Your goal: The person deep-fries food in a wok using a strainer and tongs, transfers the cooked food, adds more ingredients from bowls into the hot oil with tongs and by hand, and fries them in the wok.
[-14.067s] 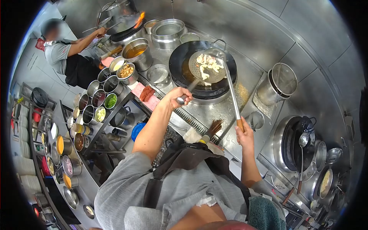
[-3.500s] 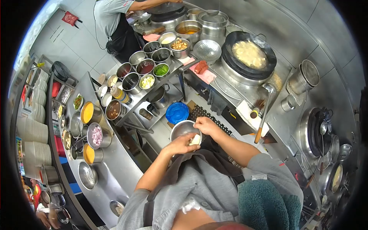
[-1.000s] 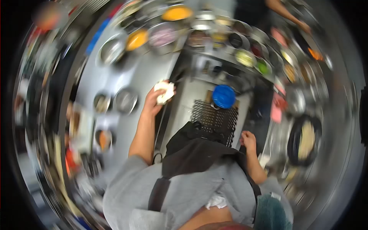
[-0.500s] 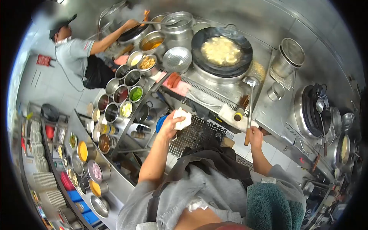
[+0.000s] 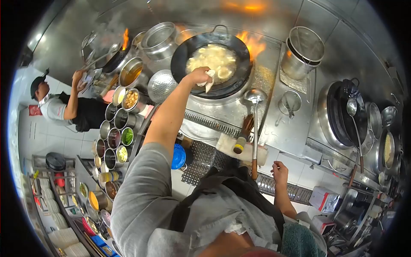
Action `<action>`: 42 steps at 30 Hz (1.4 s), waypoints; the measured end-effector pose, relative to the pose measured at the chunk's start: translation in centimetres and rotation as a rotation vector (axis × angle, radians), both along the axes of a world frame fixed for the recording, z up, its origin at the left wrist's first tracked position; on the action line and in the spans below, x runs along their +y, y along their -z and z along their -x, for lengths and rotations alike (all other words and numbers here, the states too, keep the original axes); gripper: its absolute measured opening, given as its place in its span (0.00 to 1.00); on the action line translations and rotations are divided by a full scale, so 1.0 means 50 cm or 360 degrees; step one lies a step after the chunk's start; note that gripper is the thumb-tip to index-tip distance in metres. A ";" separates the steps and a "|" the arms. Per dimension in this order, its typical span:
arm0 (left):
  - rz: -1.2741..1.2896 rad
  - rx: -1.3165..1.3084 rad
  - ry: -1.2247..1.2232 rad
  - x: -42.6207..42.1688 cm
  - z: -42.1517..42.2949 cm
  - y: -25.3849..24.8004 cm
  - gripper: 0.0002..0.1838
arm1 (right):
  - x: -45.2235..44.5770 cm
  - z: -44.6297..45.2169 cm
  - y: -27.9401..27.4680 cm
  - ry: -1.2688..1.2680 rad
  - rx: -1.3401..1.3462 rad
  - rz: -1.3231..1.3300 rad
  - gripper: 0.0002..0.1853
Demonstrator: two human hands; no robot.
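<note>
My left hand (image 5: pixel 198 76) is closed on a folded white cloth (image 5: pixel 209 82) at the near edge of a black wok (image 5: pixel 180 60). Whether the cloth grips the rim or a handle there is hidden. Pale, yellowish pieces of food (image 5: pixel 214 58) lie in bubbling liquid inside the wok. A long ladle (image 5: pixel 255 96) rests on the stove right of the wok, its wooden handle jutting past the front edge. My right hand (image 5: pixel 280 172) hangs to the right of that handle, apart from it, with curled fingers and nothing visible in them.
Flames (image 5: pixel 252 45) rise behind the wok's right side. A perforated steel bowl (image 5: pixel 162 85) and several ingredient pots (image 5: pixel 127 136) stand to the left. A strainer (image 5: pixel 305 43) sits over a pot at the back right. At the far left, a co-worker (image 5: pixel 58 103) works over another fire.
My left hand has carried the cloth forward to the wok's near edge. My right hand has let go of the ladle handle. Flames now show behind the wok.
</note>
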State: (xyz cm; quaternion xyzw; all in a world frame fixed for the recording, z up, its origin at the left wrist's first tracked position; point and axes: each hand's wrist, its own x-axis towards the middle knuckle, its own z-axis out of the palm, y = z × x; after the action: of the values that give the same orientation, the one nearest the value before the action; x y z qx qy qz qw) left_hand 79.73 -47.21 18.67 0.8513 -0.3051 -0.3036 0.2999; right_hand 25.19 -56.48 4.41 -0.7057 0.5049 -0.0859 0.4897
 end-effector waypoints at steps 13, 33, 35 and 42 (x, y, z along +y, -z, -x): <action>0.0969 -0.1412 -0.0058 -0.208 0.061 -0.169 0.25 | 0.047 0.114 -0.055 0.0081 0.0269 0.0046 0.11; -0.0287 0.0274 -0.1232 0.962 0.746 0.119 0.25 | 0.200 -0.169 -0.164 -0.1354 -0.0273 0.0593 0.18; -0.0338 0.0417 -0.1381 1.006 0.814 0.220 0.22 | 0.193 -0.195 -0.216 -0.1185 -0.0232 0.0619 0.16; -0.0010 0.1213 -0.1833 1.136 1.073 0.721 0.14 | 0.016 -0.270 -0.371 -0.0423 -0.0611 0.1233 0.09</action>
State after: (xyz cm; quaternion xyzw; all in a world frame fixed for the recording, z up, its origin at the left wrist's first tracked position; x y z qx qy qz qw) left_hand 26.09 9.59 -17.36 0.7125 0.3234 -0.3748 0.4973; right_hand 38.69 -55.68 22.95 -0.8669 0.2406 -0.3342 0.2809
